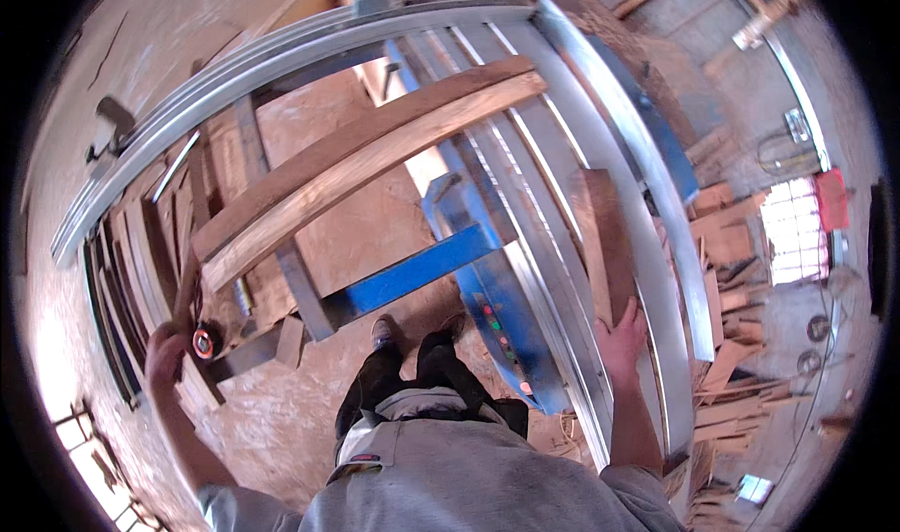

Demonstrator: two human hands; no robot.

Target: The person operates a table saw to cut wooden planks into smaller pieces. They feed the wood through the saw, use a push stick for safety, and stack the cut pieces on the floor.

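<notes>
A short, reddish-brown rectangular wooden block [605,237] is over the right part of the silver, slotted metal desk [670,288], running away from the person. The right hand [623,340] has its grip pinching the block's near end. Across the desk and the open frame to its left lies a long, thick brown timber beam [370,143] with a paler side face.

The left hand [165,354] is beside the ends of a stack of long brown boards [141,241], its fingers curled (whether its grip is pressed around a board, I cannot tell). Just beside it sits a round orange-and-black object [203,342].

Below the beam, a bright blue metal bar [412,271] joins the frame to the blue machine body [497,321], which carries red and green buttons. Loose wood offcuts [731,382] lie heaped at the right.

As for writing, the grey sweatshirt [422,471] bears a small dark-and-red patch [367,458] (too small to read).
</notes>
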